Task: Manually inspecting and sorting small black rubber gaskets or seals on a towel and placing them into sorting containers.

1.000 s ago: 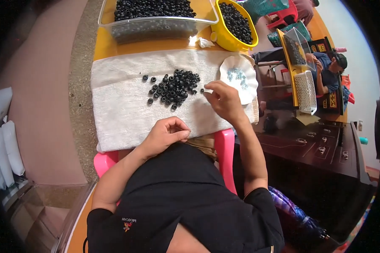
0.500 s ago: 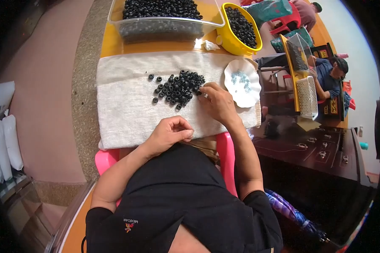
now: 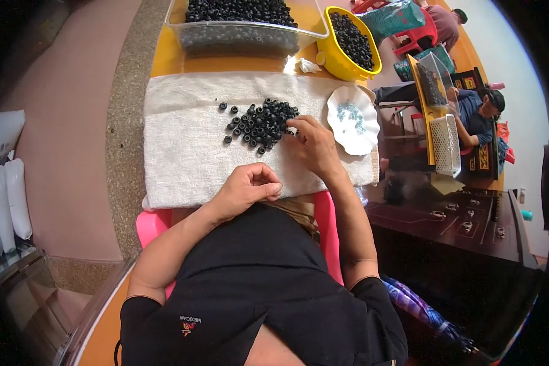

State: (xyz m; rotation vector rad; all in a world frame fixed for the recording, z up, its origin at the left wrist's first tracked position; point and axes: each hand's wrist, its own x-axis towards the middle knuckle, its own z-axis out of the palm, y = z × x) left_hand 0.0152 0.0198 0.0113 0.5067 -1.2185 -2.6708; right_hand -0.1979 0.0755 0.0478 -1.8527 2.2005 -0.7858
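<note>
A loose pile of small black rings [image 3: 261,125] lies on a white towel [image 3: 183,152] spread over the table. My right hand [image 3: 316,147] rests on the towel with its fingertips on the pile's right edge; whether they pinch a ring is hidden. My left hand [image 3: 249,186] sits curled into a fist at the towel's near edge, apart from the pile. A white scalloped dish [image 3: 352,119] with small blue-green bits stands just right of my right hand.
At the table's far edge stand a clear plastic bin [image 3: 238,27] and a yellow bowl [image 3: 351,46], both full of black rings. A person in blue [image 3: 476,113] sits at the right by a dark wooden table [image 3: 470,226]. White sacks [image 3: 6,183] lie at the left.
My right hand has moved left from beside the white dish to the pile of rings. My left hand has stayed curled at the towel's near edge.
</note>
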